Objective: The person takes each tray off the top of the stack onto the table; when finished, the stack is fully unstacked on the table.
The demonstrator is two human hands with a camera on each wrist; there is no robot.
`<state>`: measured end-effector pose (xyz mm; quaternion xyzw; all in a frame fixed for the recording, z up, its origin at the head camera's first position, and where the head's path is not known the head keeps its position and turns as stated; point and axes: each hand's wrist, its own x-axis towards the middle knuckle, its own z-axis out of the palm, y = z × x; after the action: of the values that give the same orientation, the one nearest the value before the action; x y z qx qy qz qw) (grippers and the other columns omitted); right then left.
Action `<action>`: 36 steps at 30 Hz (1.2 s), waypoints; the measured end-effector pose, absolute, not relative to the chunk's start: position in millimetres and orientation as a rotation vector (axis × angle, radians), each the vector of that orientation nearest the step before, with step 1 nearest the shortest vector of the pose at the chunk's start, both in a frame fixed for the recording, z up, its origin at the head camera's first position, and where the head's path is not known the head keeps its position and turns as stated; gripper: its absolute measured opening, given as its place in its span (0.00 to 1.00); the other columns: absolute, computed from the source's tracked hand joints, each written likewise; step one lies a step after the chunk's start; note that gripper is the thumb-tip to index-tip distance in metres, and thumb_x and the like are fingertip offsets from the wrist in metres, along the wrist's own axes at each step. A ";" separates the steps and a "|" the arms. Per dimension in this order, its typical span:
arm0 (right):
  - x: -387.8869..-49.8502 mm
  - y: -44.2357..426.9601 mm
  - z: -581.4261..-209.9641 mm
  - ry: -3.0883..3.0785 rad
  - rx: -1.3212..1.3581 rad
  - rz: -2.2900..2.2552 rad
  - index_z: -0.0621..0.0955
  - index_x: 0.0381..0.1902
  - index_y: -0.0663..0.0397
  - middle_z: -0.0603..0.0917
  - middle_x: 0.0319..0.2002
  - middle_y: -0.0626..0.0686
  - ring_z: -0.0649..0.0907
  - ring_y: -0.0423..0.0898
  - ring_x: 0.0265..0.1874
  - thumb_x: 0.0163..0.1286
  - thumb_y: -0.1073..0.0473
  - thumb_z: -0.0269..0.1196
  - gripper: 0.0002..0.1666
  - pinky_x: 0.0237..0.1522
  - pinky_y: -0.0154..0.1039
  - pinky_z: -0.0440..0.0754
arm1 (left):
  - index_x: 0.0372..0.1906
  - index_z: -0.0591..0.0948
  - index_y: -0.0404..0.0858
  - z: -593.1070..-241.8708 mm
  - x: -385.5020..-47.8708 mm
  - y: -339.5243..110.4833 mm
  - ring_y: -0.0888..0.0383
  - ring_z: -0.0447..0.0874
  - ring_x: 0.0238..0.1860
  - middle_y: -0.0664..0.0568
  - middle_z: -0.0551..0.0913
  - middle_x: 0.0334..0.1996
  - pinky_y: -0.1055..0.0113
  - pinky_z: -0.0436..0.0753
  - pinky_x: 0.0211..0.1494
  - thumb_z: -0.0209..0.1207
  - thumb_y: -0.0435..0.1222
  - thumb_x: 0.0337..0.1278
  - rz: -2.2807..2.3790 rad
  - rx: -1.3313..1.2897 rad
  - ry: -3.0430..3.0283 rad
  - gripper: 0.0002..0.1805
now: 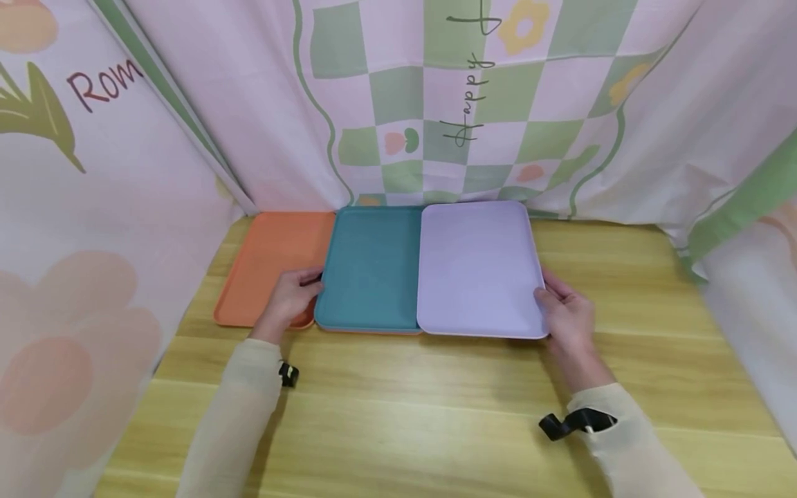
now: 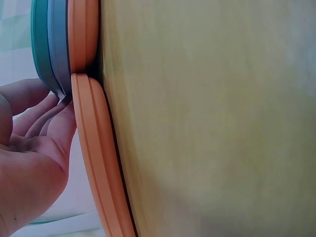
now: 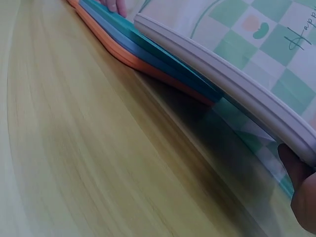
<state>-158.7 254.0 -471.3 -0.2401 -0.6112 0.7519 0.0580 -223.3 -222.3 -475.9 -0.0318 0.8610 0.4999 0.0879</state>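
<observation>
My left hand [image 1: 290, 301] pinches the left edge of a teal tray [image 1: 372, 270]. In the left wrist view, that hand [image 2: 37, 136] has its fingertips at the edges of the teal tray [image 2: 41, 54] and a blue-grey tray [image 2: 59, 49], stacked over an orange one [image 2: 83, 34]. My right hand [image 1: 569, 321] grips the right edge of a lilac tray [image 1: 479, 270], thumb on its rim. The right wrist view shows the lilac tray [image 3: 222, 79] raised and tilted above the table, its left end over the stack. Something teal shows beneath it, partly hidden.
Another orange tray [image 1: 280, 249] lies flat at the left, its right side against the stack. The wooden table [image 1: 398, 415] extends in front and to the right. A patterned curtain [image 1: 398, 97] hangs behind the trays, with a printed cloth [image 1: 124, 207] at the left.
</observation>
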 end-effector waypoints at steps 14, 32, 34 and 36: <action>-153.6 280.4 -474.9 -1.824 -0.708 2.301 0.70 0.79 0.63 0.91 0.52 0.39 0.89 0.27 0.40 0.78 0.69 0.63 0.34 0.40 0.25 0.89 | 0.77 0.75 0.33 -475.3 -222.9 -221.0 0.42 0.73 0.79 0.36 0.77 0.75 0.47 0.78 0.78 0.57 0.32 0.80 1.503 -0.095 2.550 0.26; -165.3 267.6 -485.8 -2.274 -0.741 1.816 0.76 0.77 0.53 0.80 0.72 0.62 0.85 0.26 0.44 0.82 0.61 0.57 0.28 0.42 0.19 0.84 | 0.76 0.76 0.31 -469.9 -225.4 -217.7 0.41 0.75 0.77 0.34 0.78 0.74 0.47 0.80 0.76 0.58 0.30 0.78 1.463 -0.099 2.571 0.26; -165.2 265.0 -486.3 -2.279 -0.762 1.773 0.77 0.77 0.51 0.81 0.72 0.60 0.86 0.32 0.51 0.82 0.60 0.57 0.28 0.44 0.18 0.82 | 0.76 0.76 0.31 -469.1 -225.1 -217.6 0.41 0.74 0.78 0.34 0.78 0.74 0.47 0.80 0.76 0.58 0.30 0.78 1.458 -0.103 2.571 0.26; -165.0 263.3 -486.6 -2.281 -0.772 1.745 0.78 0.76 0.50 0.81 0.72 0.57 0.86 0.37 0.59 0.82 0.61 0.56 0.27 0.47 0.18 0.82 | 0.76 0.76 0.32 -468.6 -224.4 -217.7 0.41 0.74 0.78 0.35 0.78 0.74 0.47 0.80 0.76 0.58 0.30 0.79 1.449 -0.110 2.566 0.26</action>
<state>-165.0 263.3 -486.6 -0.2588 -0.7643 0.5847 0.0834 -224.4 -217.7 -468.6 -0.0372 0.8661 0.4891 0.0964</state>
